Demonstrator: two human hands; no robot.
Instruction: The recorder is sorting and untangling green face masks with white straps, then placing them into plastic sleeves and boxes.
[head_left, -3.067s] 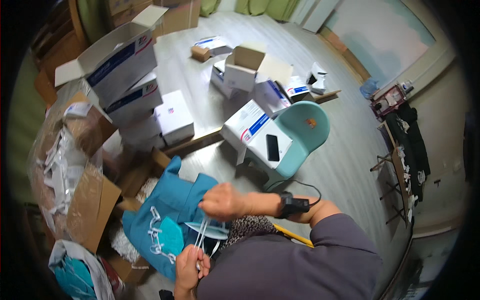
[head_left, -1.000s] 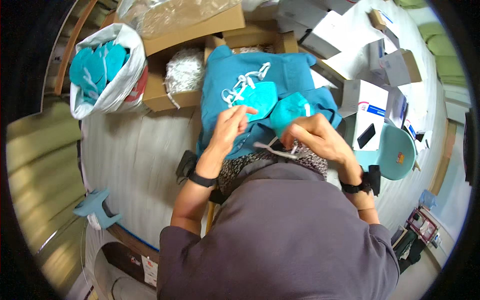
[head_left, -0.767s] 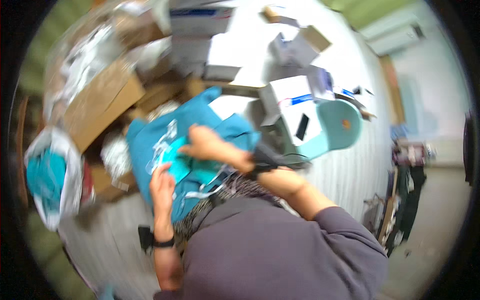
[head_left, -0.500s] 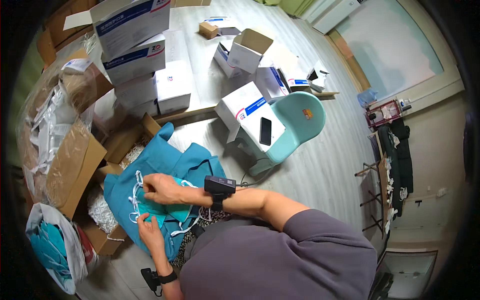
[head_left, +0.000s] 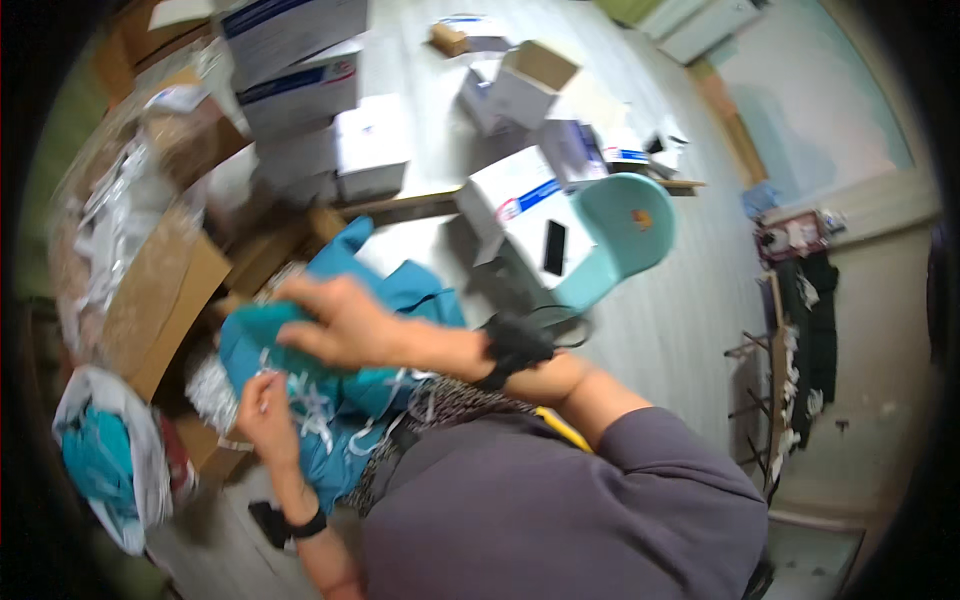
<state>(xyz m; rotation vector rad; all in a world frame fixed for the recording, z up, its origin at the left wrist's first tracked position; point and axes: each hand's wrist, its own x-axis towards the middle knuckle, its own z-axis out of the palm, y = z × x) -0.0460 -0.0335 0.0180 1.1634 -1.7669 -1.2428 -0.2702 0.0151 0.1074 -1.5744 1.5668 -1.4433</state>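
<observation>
Since half a second ago the right hand [head_left: 345, 325] has lifted, fingers spread loose over the teal cloth [head_left: 300, 350] (blurred), while the left hand [head_left: 265, 405] pinches white straps [head_left: 310, 420].

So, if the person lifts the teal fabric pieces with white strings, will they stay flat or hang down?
The teal fabric pieces would probably droop: they already fold and crumple under the right hand. They look thin, so likely light. The white strings near the left hand lie in loose loops and may tangle or snag.
</observation>
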